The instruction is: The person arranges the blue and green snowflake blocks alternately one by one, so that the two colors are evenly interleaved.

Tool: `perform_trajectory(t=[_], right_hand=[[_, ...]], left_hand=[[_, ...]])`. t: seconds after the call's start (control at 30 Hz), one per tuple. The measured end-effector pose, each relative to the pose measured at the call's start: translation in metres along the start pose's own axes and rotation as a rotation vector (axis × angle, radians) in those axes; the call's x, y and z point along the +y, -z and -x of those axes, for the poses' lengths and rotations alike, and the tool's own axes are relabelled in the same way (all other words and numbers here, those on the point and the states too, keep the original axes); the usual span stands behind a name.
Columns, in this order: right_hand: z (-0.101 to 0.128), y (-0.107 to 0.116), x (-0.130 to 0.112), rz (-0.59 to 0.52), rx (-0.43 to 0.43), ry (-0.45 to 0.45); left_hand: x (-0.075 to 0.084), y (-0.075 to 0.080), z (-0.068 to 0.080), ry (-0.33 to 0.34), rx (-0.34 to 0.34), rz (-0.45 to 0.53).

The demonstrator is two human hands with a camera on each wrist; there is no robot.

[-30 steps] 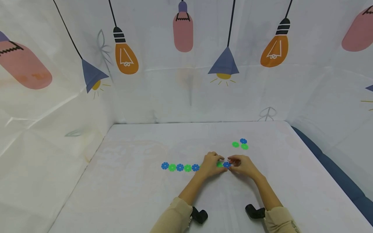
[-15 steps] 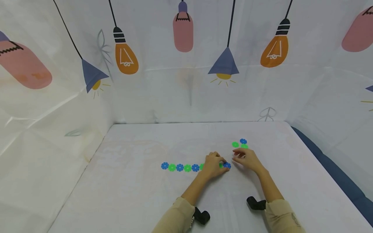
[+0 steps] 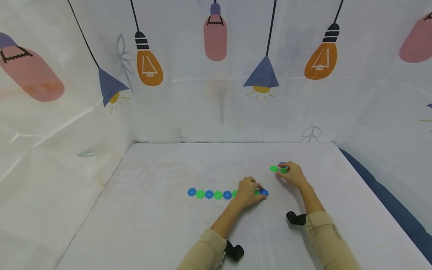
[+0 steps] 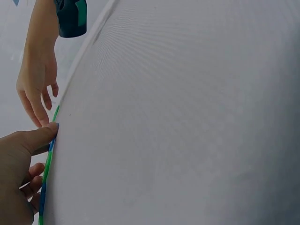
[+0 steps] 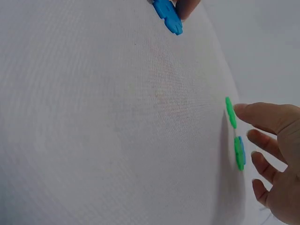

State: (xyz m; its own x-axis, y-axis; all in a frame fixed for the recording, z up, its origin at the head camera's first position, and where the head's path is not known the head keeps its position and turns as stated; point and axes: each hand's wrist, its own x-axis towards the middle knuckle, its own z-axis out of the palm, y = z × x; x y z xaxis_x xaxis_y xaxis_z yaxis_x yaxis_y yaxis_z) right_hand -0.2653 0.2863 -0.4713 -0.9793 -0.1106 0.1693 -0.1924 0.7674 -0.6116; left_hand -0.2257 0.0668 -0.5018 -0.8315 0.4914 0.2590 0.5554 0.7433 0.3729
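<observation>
A row of alternating blue and green notched discs (image 3: 209, 194) lies on the white table. My left hand (image 3: 248, 193) covers part of the row and pinches the blue disc (image 3: 264, 192) at its right end; its thumb (image 4: 42, 137) rests on the edge in the left wrist view. Farther back, my right hand (image 3: 293, 174) reaches over a small cluster, its fingers apart and loosely bent. The cluster holds a green disc (image 3: 274, 168), another green disc (image 5: 239, 153) and a blue disc (image 5: 243, 149) partly hidden behind it. The right thumb is close to the nearer green disc (image 5: 230, 112).
The white table (image 3: 152, 225) spreads around the row, its back edge meeting a lamp-printed curtain (image 3: 189, 101). Dark blue fabric (image 3: 388, 191) runs along the right edge. Black wrist-worn devices (image 3: 234, 251) hang at both cuffs.
My right hand has left the row's right end and moved back and right to the small cluster. My left hand has shifted slightly right and stays at the row.
</observation>
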Motion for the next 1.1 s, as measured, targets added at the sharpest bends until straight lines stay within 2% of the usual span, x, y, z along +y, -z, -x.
perform_trajectory(t=[0.5, 0.7, 0.97, 1.1], right_hand=[[-0.013, -0.009, 0.006, 0.094, -0.048, -0.074], [-0.016, -0.008, 0.004, 0.098, -0.084, -0.095], [-0.016, -0.01, 0.0, -0.017, -0.056, 0.001], [-0.014, -0.011, -0.003, -0.023, -0.055, 0.004]], left_hand=[[0.003, 0.0, 0.002, 0.012, -0.014, 0.0], [0.002, -0.001, 0.002, 0.011, -0.007, -0.004], [0.002, 0.0, 0.002, 0.014, 0.0, 0.004], [0.002, 0.001, 0.002, 0.009, 0.009, 0.0]])
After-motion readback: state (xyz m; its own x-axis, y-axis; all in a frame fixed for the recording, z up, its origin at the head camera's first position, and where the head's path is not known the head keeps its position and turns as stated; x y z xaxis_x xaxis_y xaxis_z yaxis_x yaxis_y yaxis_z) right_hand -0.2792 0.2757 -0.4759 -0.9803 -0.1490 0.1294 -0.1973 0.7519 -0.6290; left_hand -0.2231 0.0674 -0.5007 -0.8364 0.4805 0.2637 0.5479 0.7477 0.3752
